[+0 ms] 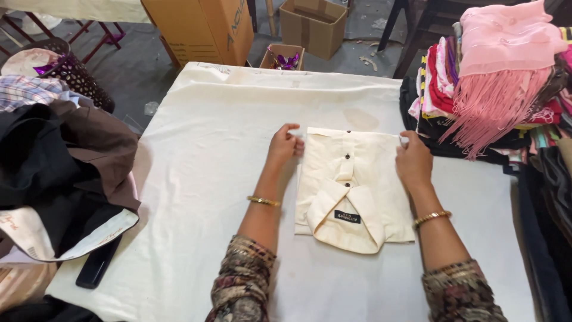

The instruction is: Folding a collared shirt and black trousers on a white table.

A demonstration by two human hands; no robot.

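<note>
Fingers [290, 136] of your left hand [285, 145] pinch the far left corner of one folded cream cotton shirt [351, 185]; your right hand [413, 160] closes on its far right corner. It lies between both hands on the white-clothed table [196, 155], long axis running near to far, collar nearest you, each hand equally close.

Matt cream cloth shirt [357, 179] — shiny metal bangles [264, 201], cloth-covered table [196, 149].

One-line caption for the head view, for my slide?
Both hands, left hand and right hand, grip the far corners of a folded cream shirt on a cloth-covered table.
</note>
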